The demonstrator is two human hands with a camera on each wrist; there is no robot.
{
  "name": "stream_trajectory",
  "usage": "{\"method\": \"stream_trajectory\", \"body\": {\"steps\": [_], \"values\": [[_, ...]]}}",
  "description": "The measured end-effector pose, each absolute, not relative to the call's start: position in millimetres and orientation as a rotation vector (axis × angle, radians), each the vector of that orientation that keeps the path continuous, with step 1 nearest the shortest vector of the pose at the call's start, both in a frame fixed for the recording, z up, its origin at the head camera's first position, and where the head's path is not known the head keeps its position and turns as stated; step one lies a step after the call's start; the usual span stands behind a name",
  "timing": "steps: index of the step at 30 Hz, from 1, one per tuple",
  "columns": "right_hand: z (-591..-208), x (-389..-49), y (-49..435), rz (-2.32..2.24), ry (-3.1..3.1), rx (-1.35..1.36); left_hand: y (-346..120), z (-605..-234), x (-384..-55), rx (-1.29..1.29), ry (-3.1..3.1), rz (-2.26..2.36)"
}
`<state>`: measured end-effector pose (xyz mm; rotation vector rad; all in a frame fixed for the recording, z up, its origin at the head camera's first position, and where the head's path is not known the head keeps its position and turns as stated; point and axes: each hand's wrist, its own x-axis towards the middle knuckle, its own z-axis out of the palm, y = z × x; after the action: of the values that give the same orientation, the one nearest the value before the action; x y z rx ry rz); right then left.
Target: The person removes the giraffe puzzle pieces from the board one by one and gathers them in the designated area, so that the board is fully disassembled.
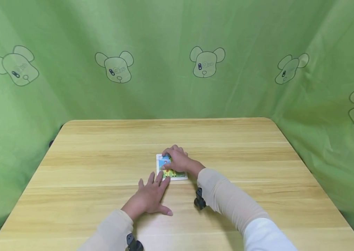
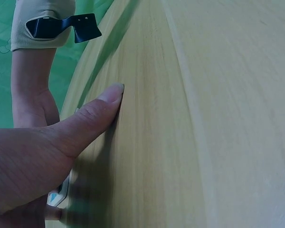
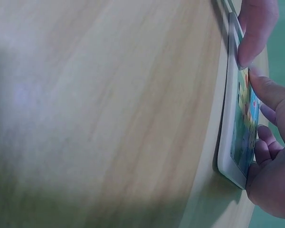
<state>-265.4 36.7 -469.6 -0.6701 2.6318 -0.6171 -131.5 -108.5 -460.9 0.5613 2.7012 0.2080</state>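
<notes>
A small flat puzzle board (image 1: 181, 177) with a white border and a colourful picture lies on the wooden table. My right hand (image 1: 178, 159) reaches over it from the right, its fingers bent across the far side and its thumb on the picture. In the right wrist view the board (image 3: 226, 128) appears edge-on, and the curled fingers (image 3: 266, 147) sit along its far side. Spread out flat, my left hand (image 1: 150, 196) touches the near left corner with its fingertips. The left thumb (image 2: 92, 114) points away over bare wood. My right hand hides part of the picture.
The light wooden table (image 1: 101, 146) extends on all sides of the board. A green curtain (image 1: 164, 94) with printed bear heads surrounds the table's far edge and sides. Black camera mounts (image 1: 199, 200) sit at both wrists.
</notes>
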Motion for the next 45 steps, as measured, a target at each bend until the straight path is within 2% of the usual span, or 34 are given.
{"method": "stream_trajectory", "body": {"steps": [34, 45], "values": [[-477.9, -263.8, 41.4, -0.74, 2.664, -0.699, -108.1, -460.7, -131.1, 0.559, 2.701, 0.206], [-479.8, -263.8, 44.3, -0.672, 2.694, -0.82, -108.3, -458.2, -130.4, 0.565, 2.704, 0.228]]}}
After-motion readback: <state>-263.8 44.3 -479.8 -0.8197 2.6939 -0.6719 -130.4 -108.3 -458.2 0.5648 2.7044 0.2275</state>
